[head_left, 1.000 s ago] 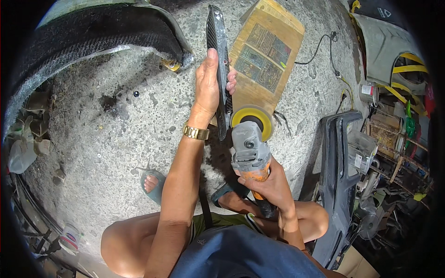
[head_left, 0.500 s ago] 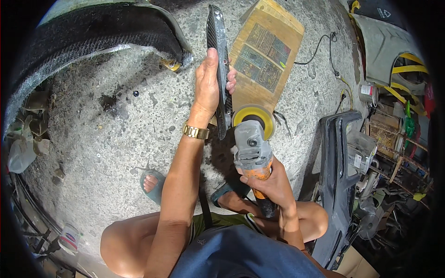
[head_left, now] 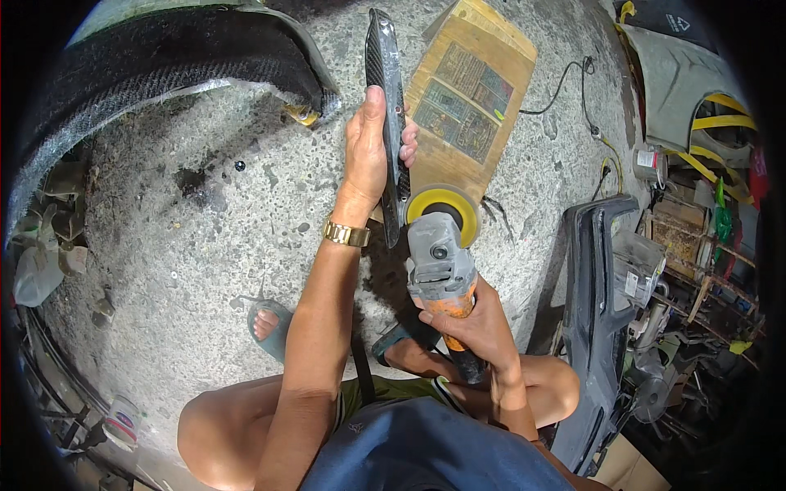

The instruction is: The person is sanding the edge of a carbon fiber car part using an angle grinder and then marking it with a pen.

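Observation:
My left hand (head_left: 370, 147) is closed round a long, narrow carbon-fibre part (head_left: 393, 192), black with a woven pattern and a greyish edge. The part stands nearly lengthwise away from me, with my thumb on its near side and fingertips showing on its right. In my right hand (head_left: 483, 326) is an orange and grey angle grinder (head_left: 442, 258), gripped by its body. A yellow disc (head_left: 460, 211) sits on the grinder's head, its left rim right beside the part's lower end; whether they touch I cannot tell. The disc's underside is hidden.
A wooden board (head_left: 458, 49) with printed panels lies beyond the disc on the concrete floor (head_left: 221, 278). Large black curved panel (head_left: 188, 57) at far left. A grey moulded frame (head_left: 585, 327) stands right, near cluttered tools and cans. A black cord (head_left: 588, 94) runs across the floor.
The grinder and its disc have shifted slightly left, closer to the carbon-fibre part, and tilted a little. My left hand and the part have hardly moved.

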A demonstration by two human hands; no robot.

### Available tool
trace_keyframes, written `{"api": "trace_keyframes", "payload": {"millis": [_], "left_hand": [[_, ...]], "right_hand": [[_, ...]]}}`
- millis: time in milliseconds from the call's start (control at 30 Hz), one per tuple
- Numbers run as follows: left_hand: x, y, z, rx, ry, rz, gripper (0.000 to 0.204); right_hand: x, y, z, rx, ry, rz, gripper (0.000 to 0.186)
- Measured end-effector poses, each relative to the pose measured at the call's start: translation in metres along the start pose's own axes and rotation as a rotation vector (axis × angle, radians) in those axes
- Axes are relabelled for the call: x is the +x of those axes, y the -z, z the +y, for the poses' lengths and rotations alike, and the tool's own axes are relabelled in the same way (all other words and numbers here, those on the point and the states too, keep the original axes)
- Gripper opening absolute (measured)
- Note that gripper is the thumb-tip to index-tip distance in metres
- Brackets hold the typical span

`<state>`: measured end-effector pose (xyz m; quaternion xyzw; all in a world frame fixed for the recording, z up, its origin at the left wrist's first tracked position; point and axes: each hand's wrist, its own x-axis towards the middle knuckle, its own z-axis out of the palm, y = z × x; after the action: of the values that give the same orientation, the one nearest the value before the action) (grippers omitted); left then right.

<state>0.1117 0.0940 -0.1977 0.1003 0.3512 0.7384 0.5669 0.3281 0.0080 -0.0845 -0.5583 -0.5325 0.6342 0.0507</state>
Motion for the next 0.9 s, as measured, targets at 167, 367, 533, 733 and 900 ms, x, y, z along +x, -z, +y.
{"api": "trace_keyframes", "payload": {"millis": [167, 367, 533, 733, 900], "left_hand": [[-0.0001, 0.0027, 0.0005, -0.014, -0.005, -0.009, 0.064], [-0.0001, 0.0025, 0.0011, 0.002, 0.005, -0.009, 0.065], [-0.0004, 0.0031, 0.0015, -0.009, 0.022, -0.004, 0.066], [-0.0012, 0.0026, 0.0017, 0.067, 0.037, -0.015, 0.072], [-0.002, 0.002, 0.0036, 0.061, 0.034, -0.02, 0.072]], "right_hand": [[0.0011, -0.0006, 0.0012, -0.09, -0.02, -0.012, 0.062], [0.0013, 0.0009, 0.0016, 0.095, -0.046, 0.008, 0.063], [0.0033, 0.0001, 0.0005, 0.011, -0.014, -0.017, 0.064], [0.0027, -0.001, -0.0054, 0.066, -0.029, -0.012, 0.064], [0.0041, -0.0008, -0.0072, 0.012, 0.0, -0.01, 0.064]]}}
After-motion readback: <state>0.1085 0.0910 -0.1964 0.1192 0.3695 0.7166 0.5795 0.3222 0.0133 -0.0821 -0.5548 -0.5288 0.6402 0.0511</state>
